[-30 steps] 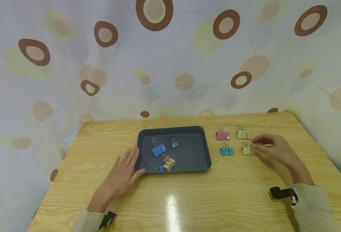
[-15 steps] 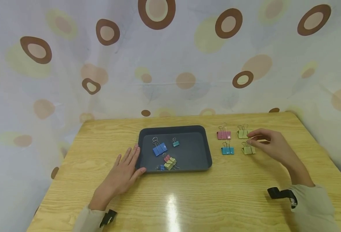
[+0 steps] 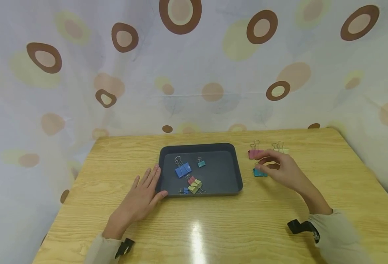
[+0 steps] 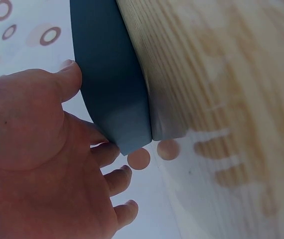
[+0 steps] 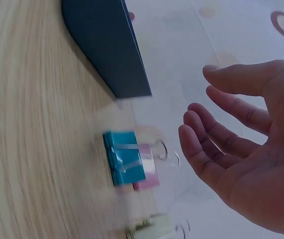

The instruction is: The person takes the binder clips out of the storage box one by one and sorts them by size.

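Observation:
My left hand (image 3: 139, 200) rests with spread fingers at the left end of the dark grey tray (image 3: 239, 179), its fingertips and thumb touching the rim. Above the table, my right hand (image 3: 284, 170) has its fingers loosely bent. The right wrist view shows a gap between thumb and fingers and nothing held. Nearest to it stands a teal binder clip (image 5: 125, 158), partly covered by the fingers in the head view. Behind that is a pink binder clip (image 3: 252, 154). A pale yellow binder clip (image 3: 285, 150) shows behind the hand; the nearer yellow one is hidden in the head view.
Inside the tray lie a large blue binder clip (image 3: 183, 169), a small teal one (image 3: 201, 164), a red one (image 3: 191, 179), a yellow one (image 3: 195, 186) and a small blue one (image 3: 185, 190). A patterned curtain (image 3: 187, 110) hangs behind the wooden table (image 3: 240, 227).
My right hand has left the nearer yellow binder clip and moved left to the teal one. The left hand stays at the tray. The clips on the table have not visibly moved.

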Demonstrator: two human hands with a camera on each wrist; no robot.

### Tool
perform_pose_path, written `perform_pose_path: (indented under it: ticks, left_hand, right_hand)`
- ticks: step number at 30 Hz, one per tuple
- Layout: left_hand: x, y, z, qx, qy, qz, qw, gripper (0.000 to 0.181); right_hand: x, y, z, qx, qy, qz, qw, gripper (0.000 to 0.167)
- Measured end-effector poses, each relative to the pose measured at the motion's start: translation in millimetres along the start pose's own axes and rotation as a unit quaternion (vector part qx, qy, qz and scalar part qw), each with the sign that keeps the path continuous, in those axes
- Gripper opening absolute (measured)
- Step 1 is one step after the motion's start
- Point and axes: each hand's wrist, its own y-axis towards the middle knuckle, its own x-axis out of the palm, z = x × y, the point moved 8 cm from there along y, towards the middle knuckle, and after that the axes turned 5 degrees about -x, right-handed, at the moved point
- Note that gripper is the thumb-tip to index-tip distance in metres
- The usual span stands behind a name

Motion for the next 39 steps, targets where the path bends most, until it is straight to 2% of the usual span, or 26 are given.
perform_pose_path:
  ticks: [8,15,20,27,34,39]
  left_hand:
    - [0.3,1.7,1.0,0.0,0.001,0.001,1.0,0.076]
    - [0.4,0.8,0.2,-0.001,0.003,-0.003,1.0,0.077]
    - [-0.1,0.7,0.4,0.002,0.005,0.006,1.0,0.076]
    - [0.4,0.3,0.4,0.004,0.007,0.01,0.9999,0.077]
    - [0.8,0.3,0.2,0.003,0.013,0.005,0.9999,0.077]
    - [1.8,1.1,-0.5,-0.001,0.012,0.005,0.9999,0.077]
  right_hand:
    - [35.6,13.0,-11.1,-0.043,-0.001,-0.002,0.9991,0.025]
    - [70.4,31.6,-20.6,-0.028,0.018,-0.028,0.999,0.027]
    - [95.8,43.7,-27.7,-0.026,0.001,-0.048,0.9985,0.03]
    - [127.2,62.7,-41.4,-0.026,0.005,-0.068,0.9973,0.034]
    - [154.2,81.7,-51.4,-0.035,-0.014,-0.079,0.9962,0.036]
    - [171.7,94.1,-53.4,-0.025,-0.037,-0.092,0.9948,0.039]
